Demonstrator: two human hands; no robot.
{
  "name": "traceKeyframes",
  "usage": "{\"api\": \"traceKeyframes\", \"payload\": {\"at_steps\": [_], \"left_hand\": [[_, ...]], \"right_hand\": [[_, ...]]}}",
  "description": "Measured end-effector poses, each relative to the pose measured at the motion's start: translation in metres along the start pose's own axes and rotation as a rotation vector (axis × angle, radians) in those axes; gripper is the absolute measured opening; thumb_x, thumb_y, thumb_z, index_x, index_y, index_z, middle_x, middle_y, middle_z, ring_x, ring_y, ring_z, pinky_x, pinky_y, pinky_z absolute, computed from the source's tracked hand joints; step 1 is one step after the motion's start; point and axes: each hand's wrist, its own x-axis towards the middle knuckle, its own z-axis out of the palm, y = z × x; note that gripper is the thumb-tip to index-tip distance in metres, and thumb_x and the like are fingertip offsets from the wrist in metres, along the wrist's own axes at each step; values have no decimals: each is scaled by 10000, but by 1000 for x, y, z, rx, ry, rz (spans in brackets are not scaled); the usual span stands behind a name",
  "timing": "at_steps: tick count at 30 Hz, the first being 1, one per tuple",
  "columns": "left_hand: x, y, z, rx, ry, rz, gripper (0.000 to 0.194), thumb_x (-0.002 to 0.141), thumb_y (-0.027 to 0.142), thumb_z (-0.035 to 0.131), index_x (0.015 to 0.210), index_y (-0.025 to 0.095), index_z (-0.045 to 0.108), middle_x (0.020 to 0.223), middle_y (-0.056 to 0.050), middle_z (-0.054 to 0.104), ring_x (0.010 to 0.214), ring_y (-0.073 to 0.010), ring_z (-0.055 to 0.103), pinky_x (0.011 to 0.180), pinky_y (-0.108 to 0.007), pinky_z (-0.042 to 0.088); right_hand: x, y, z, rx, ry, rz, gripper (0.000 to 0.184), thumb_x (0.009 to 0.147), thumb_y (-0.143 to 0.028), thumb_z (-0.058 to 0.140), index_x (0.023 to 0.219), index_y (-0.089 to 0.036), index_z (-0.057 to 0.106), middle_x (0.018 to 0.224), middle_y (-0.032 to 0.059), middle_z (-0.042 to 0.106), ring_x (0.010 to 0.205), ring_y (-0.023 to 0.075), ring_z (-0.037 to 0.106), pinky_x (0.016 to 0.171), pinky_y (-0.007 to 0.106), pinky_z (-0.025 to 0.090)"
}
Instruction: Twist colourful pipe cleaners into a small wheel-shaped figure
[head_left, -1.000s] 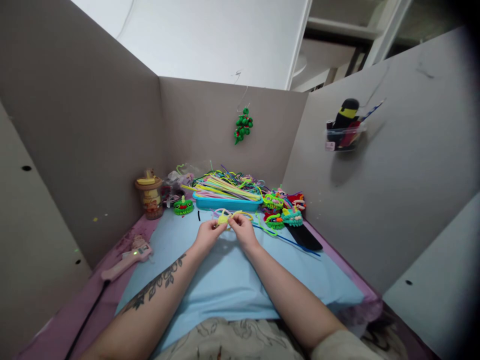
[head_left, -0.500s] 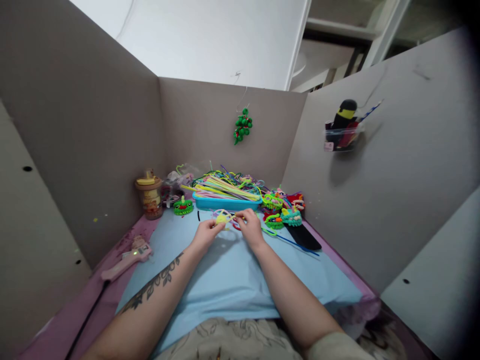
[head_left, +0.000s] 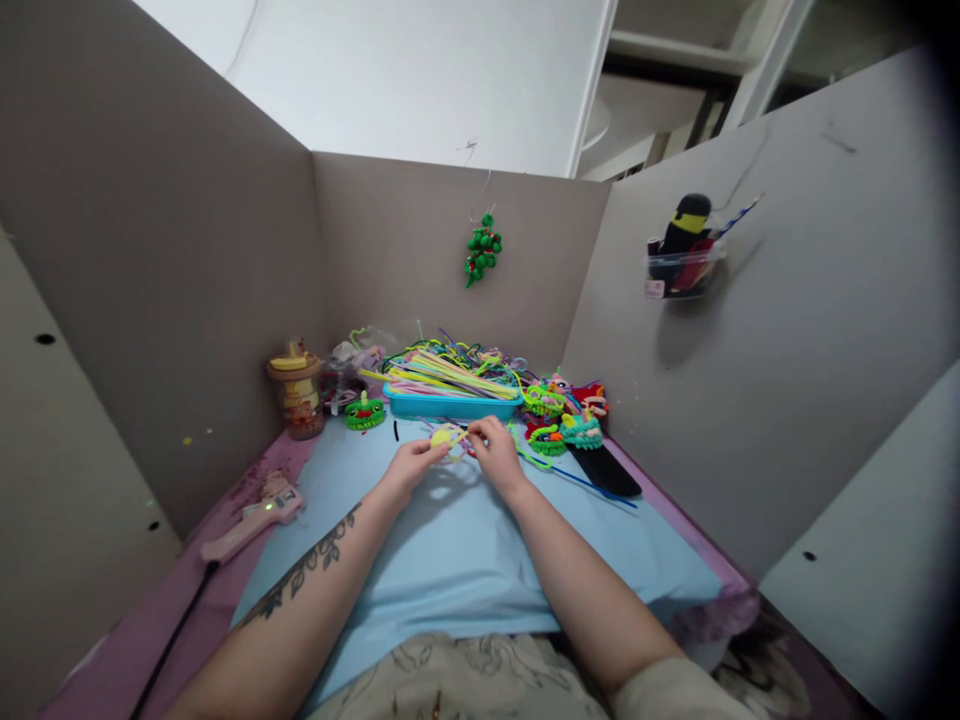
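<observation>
The yellow piece sits just in front of the blue tray, held between the two hands. It looks like fuzzy pipe cleaner worked into a small, roundish pad, with a thin pale strand running off it to the right. The left hand pinches the pad's near edge between thumb and fingertips; the right hand has its fingers drawn together on what seems to be the strand's far end, though the exact grip is too small to tell.

It should weigh almost nothing, soft on the surface, with a wire core that bends readily and keeps its bend. It is unlikely to slip or break, but a hard squeeze could flatten it; the pad's rim looks the safest hold, and the strand is best taken near its tip.

The tray is smooth and glossy, heaped with straight, velvety pipe cleaners. Left of the tray sits a plump, ridged green toy; right of it, a knobbly teal toy. Well in front and left of the tray lies a hard pink glue gun, while a soft, creased blue cloth spreads in front
</observation>
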Motion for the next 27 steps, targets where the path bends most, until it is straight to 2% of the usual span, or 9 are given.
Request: {"api": "traceKeyframes", "payload": {"at_steps": [4, 10, 13, 17, 20, 22, 25, 27], "left_hand": [[1, 0, -2, -6, 31, 28, 391, 611, 467, 698, 768, 109, 707, 753, -66, 687, 753, -191, 572, 697, -269, 399], [2, -8, -1, 153, -21, 57, 380, 613, 472, 676, 714, 106, 688, 593, -8, 615, 576, -140, 499, 563, -241, 349], [2, -10, -1, 238, 4, 85, 345, 631, 447, 657, 693, 109, 685, 582, 1, 596, 566, -137, 482, 559, -242, 339], [2, -11, 0, 296, 4, 109, 305, 657, 414, 626, 677, 114, 676, 606, 2, 604, 585, -139, 496, 581, -242, 354], [4, -12, -1, 332, 13, 152, 281, 663, 390, 611, 691, 120, 683, 638, 1, 625, 613, -147, 514, 589, -238, 368], [4, -11, -1, 358, 34, 176, 274, 668, 379, 604, 708, 122, 692, 652, 1, 636, 618, -149, 516, 583, -236, 370], [4, -9, -1, 393, 59, 214, 268, 678, 364, 599, 738, 125, 705, 663, -3, 648, 618, -148, 512, 595, -241, 375], [3, -7, 0, 411, 77, 239, 257, 678, 354, 601, 739, 128, 707, 663, -8, 653, 620, -150, 510, 607, -247, 378]], "right_hand": [[0, -7, -4, 30, 1, -15, 150, 806, -181, 471, 744, -209, 605, 767, 38, 597, 789, 186, 532, 748, 313, 410], [-2, -16, -4, 130, 7, 0, 152, 808, -222, 480, 739, -213, 615, 772, 41, 622, 770, 184, 542, 743, 321, 419], [-3, -17, 2, 239, 8, 96, 119, 779, -245, 516, 730, -204, 616, 743, 25, 606, 712, 166, 539, 685, 291, 421], [-3, -13, 9, 437, -44, 296, 102, 725, -261, 542, 722, -184, 609, 656, -5, 575, 604, 140, 516, 582, 255, 404], [-2, -8, 11, 479, -79, 387, 118, 692, -274, 556, 683, -174, 617, 613, -16, 563, 558, 127, 488, 553, 247, 388], [-1, -6, 11, 432, -67, 384, 117, 670, -279, 580, 655, -177, 635, 644, -5, 573, 602, 137, 500, 592, 257, 399], [0, -1, 10, 356, -41, 359, 86, 622, -271, 632, 618, -190, 659, 775, 23, 582, 774, 177, 536, 736, 295, 416], [0, 2, 10, 360, -81, 360, 79, 623, -269, 637, 607, -196, 661, 814, 27, 568, 839, 190, 537, 799, 314, 408]]}}
